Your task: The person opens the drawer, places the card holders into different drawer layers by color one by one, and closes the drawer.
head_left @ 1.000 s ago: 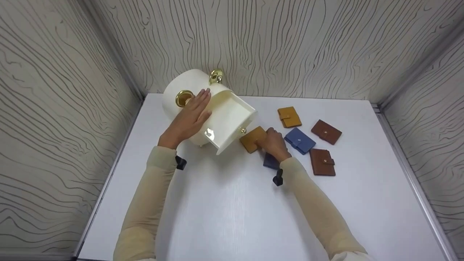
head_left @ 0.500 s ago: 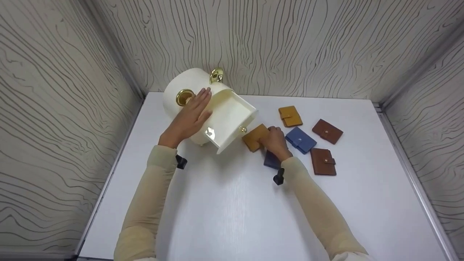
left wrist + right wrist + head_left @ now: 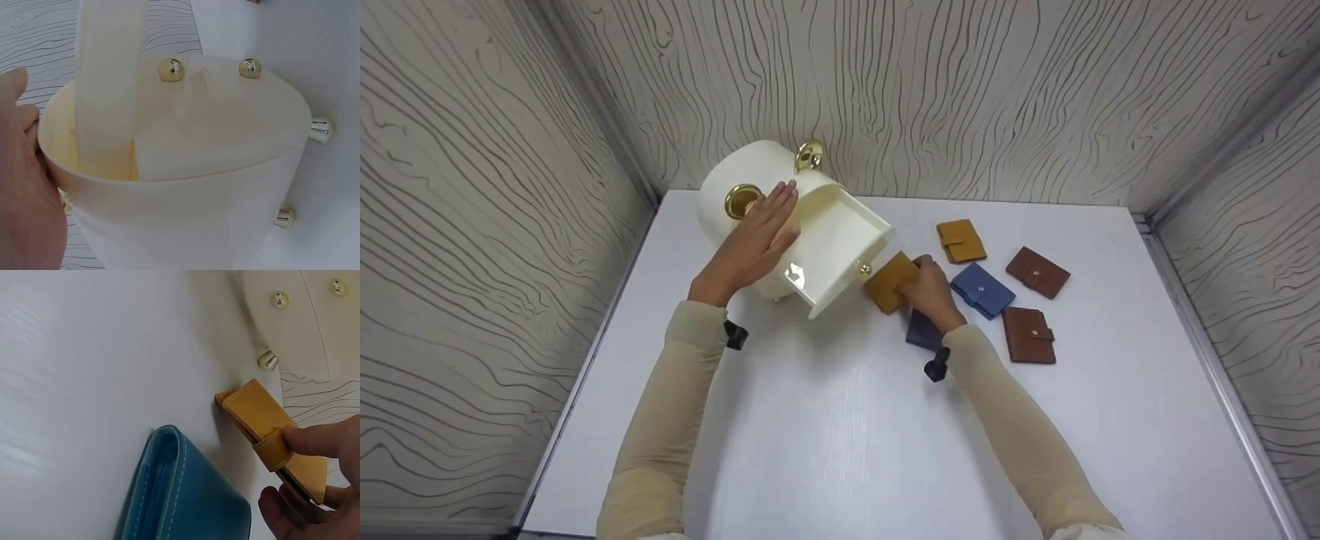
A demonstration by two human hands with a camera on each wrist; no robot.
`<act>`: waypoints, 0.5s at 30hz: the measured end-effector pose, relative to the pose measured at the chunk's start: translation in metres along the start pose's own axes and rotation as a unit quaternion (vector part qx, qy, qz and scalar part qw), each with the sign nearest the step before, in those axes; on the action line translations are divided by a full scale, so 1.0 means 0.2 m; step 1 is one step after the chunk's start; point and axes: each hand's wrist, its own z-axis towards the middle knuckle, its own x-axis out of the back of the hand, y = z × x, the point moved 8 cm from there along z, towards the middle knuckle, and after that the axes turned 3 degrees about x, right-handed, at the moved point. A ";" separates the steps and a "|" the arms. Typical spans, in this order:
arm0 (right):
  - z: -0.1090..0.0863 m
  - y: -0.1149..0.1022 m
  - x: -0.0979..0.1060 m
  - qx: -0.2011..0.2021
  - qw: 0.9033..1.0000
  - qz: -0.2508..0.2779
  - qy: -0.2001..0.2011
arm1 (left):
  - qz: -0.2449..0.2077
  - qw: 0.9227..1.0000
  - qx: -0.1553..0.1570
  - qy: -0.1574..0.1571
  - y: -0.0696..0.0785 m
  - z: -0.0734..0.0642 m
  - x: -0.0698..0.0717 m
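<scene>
My left hand (image 3: 746, 251) lies with straight fingers on top of a cream rounded box (image 3: 727, 166). One compartment of the box, a drawer (image 3: 840, 236) with a gold knob (image 3: 865, 268), is swung out to the right. In the left wrist view the box's rim (image 3: 185, 179) shows beside the hand (image 3: 28, 197). My right hand (image 3: 931, 292) pinches a mustard-yellow card wallet (image 3: 887, 283) just right of the drawer. Its thumb presses the wallet's strap (image 3: 273, 450) in the right wrist view. A dark blue wallet (image 3: 922, 331) lies partly hidden below that hand.
To the right lie another mustard wallet (image 3: 961, 241), a blue wallet (image 3: 982, 290) and two brown wallets, one farther back (image 3: 1037, 272) and one nearer (image 3: 1027, 335). Wood-grain panels (image 3: 885, 97) enclose the white table (image 3: 825, 450) at back and sides.
My right hand has taken the mustard wallet slightly up and away from me, tilting it a little. The left hand and the box have stayed in place.
</scene>
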 end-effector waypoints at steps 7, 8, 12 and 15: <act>0.00 -0.01 0.00 -0.011 1.000 0.020 -0.003 | -0.003 1.000 0.002 0.005 0.00 0.00 0.00; 0.00 -0.01 0.00 -0.011 1.000 0.021 -0.001 | -0.004 1.000 0.003 0.005 0.00 0.00 0.00; 0.01 -0.01 0.02 -0.014 1.000 0.026 0.009 | -0.003 1.000 0.005 0.005 0.00 0.01 0.00; 0.01 -0.02 0.03 -0.016 0.999 0.026 0.012 | 0.001 1.000 0.006 0.002 -0.01 0.01 0.00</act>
